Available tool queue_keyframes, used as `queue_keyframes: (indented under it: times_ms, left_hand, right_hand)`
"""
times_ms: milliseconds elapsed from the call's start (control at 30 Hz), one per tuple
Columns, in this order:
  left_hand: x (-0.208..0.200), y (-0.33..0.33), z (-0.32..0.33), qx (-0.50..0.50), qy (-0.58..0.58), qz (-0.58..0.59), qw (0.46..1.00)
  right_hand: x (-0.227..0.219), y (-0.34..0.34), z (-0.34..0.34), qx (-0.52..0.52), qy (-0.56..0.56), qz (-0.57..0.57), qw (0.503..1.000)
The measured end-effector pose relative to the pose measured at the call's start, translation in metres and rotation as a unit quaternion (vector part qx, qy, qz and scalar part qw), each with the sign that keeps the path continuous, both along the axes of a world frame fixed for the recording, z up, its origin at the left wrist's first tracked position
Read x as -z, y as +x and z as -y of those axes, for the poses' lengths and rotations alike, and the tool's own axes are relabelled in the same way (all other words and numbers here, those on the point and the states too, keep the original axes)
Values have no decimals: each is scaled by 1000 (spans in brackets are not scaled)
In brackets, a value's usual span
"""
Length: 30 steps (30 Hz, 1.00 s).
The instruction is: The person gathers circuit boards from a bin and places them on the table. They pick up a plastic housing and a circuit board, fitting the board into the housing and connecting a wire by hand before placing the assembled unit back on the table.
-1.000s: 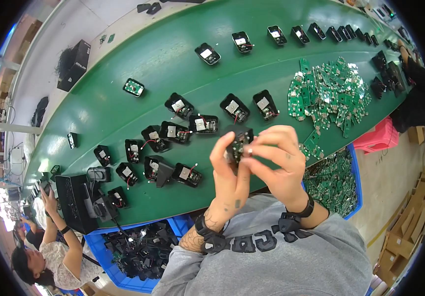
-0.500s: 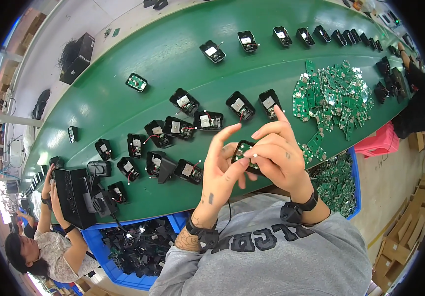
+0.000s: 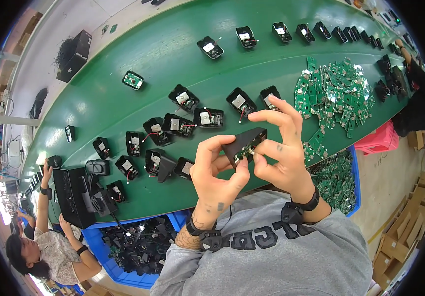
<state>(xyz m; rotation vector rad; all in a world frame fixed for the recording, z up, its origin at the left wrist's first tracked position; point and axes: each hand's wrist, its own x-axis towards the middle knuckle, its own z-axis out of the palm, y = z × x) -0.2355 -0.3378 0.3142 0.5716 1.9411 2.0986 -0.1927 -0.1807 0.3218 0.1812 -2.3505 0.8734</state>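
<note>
Currently held: a black housing, lifted above the near side of the green desk and tilted, its open side turned partly toward you with a green circuit board showing; take this housing as the clock's centre.
Left hand: your fingers pinch the housing from its nine o'clock end, the thumb set at six, close against the board's edge.
Right hand: your thumb and a bent finger come close together at four o'clock, by the board, while other fingers are spread upward; whether a wire or plug sits between the tips, you cannot tell from this view.
Board step: you seem to be busy with close fingertip work at the board in the housing's open side.
Next move: it likely calls for a steady left hold and a light, exact right touch, with no strain on small parts.
Open housings: clustered between eight and ten o'clock, showing pale blocks and some red leads.
Board-topped housing: apart, at ten o'clock.
Loose boards: heaped at two o'clock.
Blue bins: one between seven and eight, another at four.
Co-worker: at eight o'clock.
</note>
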Motion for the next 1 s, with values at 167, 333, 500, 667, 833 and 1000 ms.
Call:
queue_keyframes:
  times_ms: [167, 333, 500, 667, 833, 1000]
  left_hand:
    - [1, 0, 0, -12, -31, -25, 999]
    - [1, 3, 2, -37, -85, -77, 993]
    - [-5, 4, 0, -35, -119, -183, 975]
    - [-3, 4, -2, -14, -114, -185, 976]
    - [2, 10, -2, -24, -76, -131, 988]
    - [1, 12, -3, -31, -77, -129, 988]
  right_hand:
    - [-3, -1, 0, -12, -5, 17, 1000]
    - [-11, 4, 6, -1, 23, 51, 998]
    - [-17, 7, 3, -30, 51, 72, 996]
    - [-16, 11, -2, -40, 51, 72, 995]
    - [-16, 10, -10, -84, 4, 59, 995]
    - [-18, 13, -9, -77, 50, 59, 994]
